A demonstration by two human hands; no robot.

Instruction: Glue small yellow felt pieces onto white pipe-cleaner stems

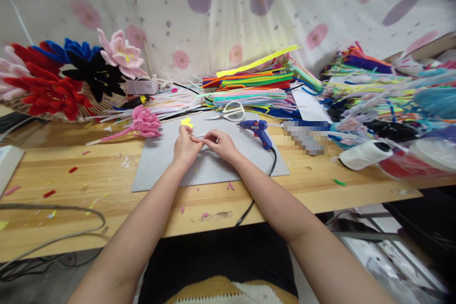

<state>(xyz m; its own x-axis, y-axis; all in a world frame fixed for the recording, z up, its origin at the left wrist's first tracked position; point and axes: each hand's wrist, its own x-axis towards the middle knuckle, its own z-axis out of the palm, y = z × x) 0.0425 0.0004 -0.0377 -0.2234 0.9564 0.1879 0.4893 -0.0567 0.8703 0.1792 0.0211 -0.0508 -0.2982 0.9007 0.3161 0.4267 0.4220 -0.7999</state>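
I see left hand (187,147) and right hand (221,145) pinching a thin white piece (201,136) above the mat (210,172), grip partly hidden. Yellow scrap (186,122) just beyond left hand, scissors (233,111) far, glue gun (257,129) right.

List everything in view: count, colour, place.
Table: 1, pale wood, foreground
Cutting mat: 1, grey, on table
Pale strip: 1, whitish, over mat
Yellow pieces: unclear, yellow, on mat
Scissors: 1, pale handles, mat's back edge
Glue gun: 1, blue, mat's right
Stemmed flower: 1, pink, mat's left
Fuzzy flowers: several, red, blue, black, pink, left
Pipe cleaners: many, multicoloured, back, right
Scraps: many, mixed, across table
White cylinder: 1, white, right
Cables: several, black, grey, front
Floral curtain: 1, white, backdrop
Left hand, right hand: 2, bare, over mat
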